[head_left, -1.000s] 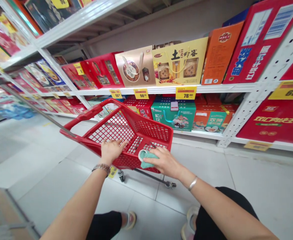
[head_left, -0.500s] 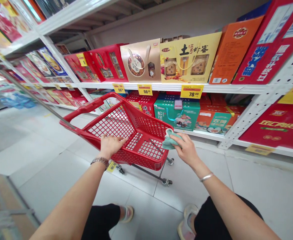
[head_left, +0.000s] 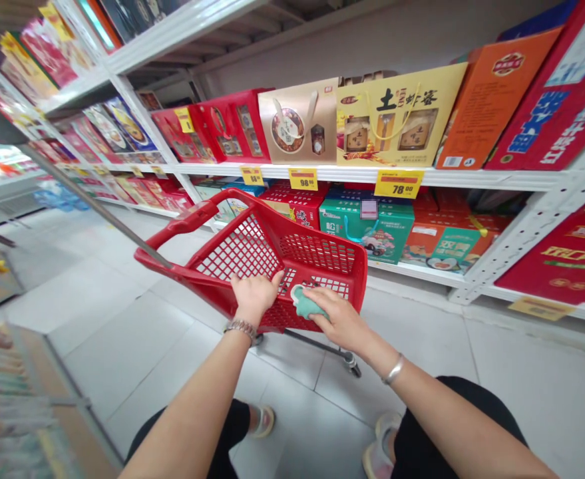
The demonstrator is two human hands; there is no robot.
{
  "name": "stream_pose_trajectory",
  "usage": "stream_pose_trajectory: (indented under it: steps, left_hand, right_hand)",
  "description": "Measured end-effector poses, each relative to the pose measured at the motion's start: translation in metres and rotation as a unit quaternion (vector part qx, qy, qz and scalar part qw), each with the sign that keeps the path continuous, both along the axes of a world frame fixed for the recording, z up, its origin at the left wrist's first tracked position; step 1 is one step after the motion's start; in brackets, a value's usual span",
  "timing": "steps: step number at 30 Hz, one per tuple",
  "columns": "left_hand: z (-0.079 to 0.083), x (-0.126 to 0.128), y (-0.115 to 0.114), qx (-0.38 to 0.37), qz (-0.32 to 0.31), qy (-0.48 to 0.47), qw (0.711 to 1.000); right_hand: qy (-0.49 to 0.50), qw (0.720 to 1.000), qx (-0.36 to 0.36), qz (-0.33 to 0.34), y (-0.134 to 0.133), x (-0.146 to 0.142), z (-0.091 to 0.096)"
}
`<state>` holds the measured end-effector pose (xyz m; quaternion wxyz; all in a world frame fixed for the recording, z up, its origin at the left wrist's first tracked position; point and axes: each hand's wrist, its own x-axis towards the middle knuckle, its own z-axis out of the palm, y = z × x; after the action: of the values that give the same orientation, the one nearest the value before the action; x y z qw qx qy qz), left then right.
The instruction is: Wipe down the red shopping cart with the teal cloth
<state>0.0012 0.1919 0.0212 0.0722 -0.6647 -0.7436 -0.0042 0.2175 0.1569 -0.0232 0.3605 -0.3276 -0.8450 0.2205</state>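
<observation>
One soft-looking cloth (head_left: 309, 305) is pinched in the right hand (head_left: 346, 322); the left hand (head_left: 254, 297) grips the stiff-looking cart (head_left: 359, 271) by its handy edge (head_left: 212, 279).

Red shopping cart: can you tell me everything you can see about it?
The shopping cart is bright red and looks like plastic, with grid-like holes through its walls and a looped handle at one end. A gray rod slants up from near that end. A wheel shows underneath. The cart stands upright on the tiled floor beside the shelves. The left hand rests on its near rim; the right hand holds a green cloth at that rim too.
</observation>
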Motion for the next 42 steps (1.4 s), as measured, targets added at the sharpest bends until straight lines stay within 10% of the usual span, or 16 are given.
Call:
stream_pose_trajectory:
  steps: [7, 16, 22, 35, 42]
  left_hand:
    - [0.014, 0.041, -0.024, -0.022, -0.021, -0.035, 0.999]
    - [0.066, -0.04, -0.019, 0.018, -0.132, 0.068, 0.989]
    - [0.063, -0.018, -0.02, -0.022, -0.142, 0.068, 0.987]
    - [0.063, 0.039, -0.016, 0.03, -0.149, 0.042, 0.987]
    - [0.065, 0.04, -0.016, 0.032, -0.113, 0.054, 0.992]
  right_hand:
    - [-0.044, 0.999, -0.007, -0.027, 0.011, -0.003, 0.008]
    - [-0.04, 0.997, -0.032, -0.055, 0.032, 0.07, 0.002]
    - [0.031, 0.982, 0.009, -0.188, 0.054, 0.103, -0.004]
    - [0.036, 0.989, 0.122, -0.08, 0.015, -0.016, 0.009]
    - [0.019, 0.987, 0.134, -0.083, 0.034, 0.009, 0.001]
